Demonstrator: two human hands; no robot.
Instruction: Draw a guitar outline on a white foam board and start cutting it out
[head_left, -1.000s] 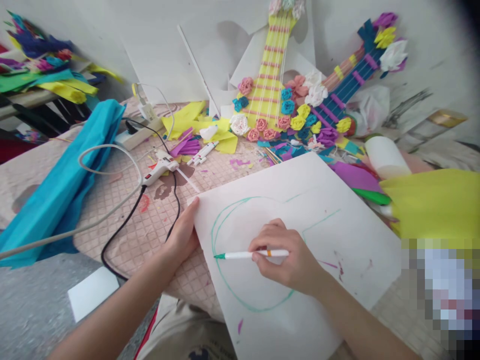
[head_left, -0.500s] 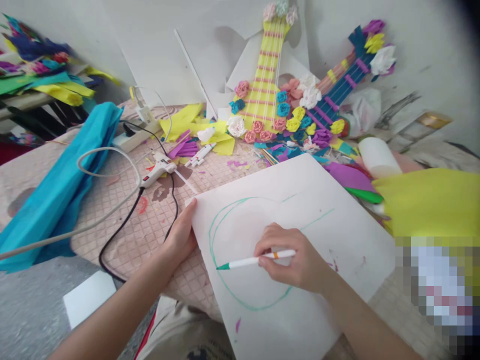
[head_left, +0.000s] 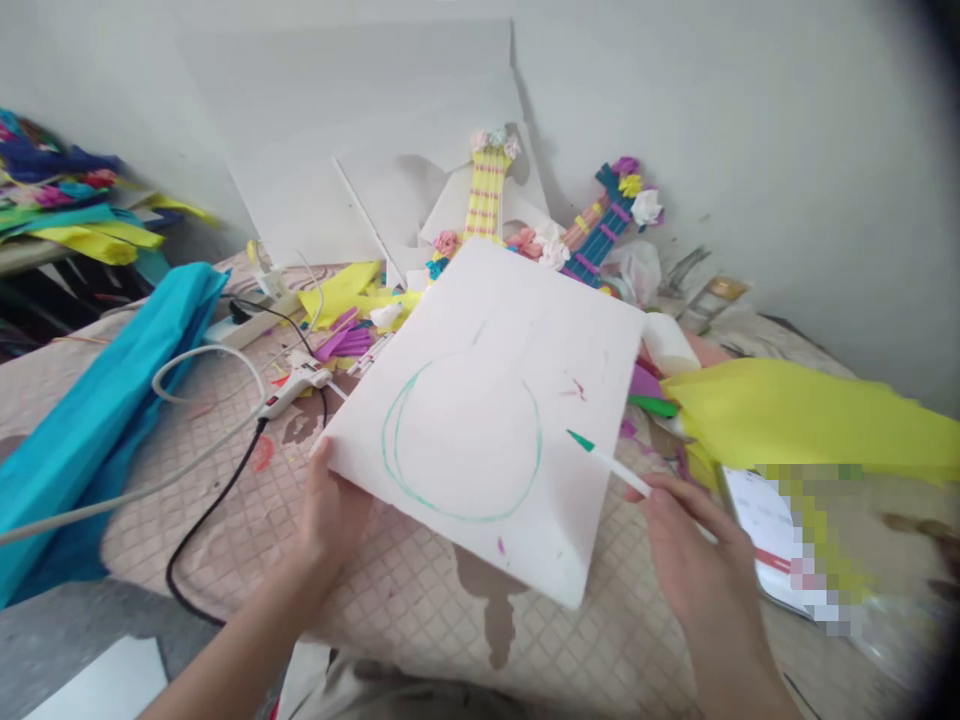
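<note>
Two hands share the work here. The left hand [head_left: 330, 510] is clamped on the near left corner of a white foam board [head_left: 480, 330], thumb on top and fingers hidden beneath. That one-corner grip seems to be what lifts the board off the pink quilted tablecloth [head_left: 420, 620] and tips it, so the green looped outline [head_left: 457, 440] drawn on it faces the camera.

The right hand [head_left: 697, 560] is closed around the barrel of a white marker pen with a green tip [head_left: 607, 462]. It sits low and to the right of the board. The tip points up and left over the board's right margin, away from the outline; whether it touches the surface cannot be told.

A white glue gun [head_left: 296, 385] lies just left of the board with its black cord trailing toward the table edge. A bright blue roll of crepe paper [head_left: 112, 400] lies further left, and a yellow paper sheet [head_left: 787, 415] spreads out on the right. Two paper guitars trimmed with paper flowers [head_left: 487, 190] lean against the wall behind, probably parked out of the way.
</note>
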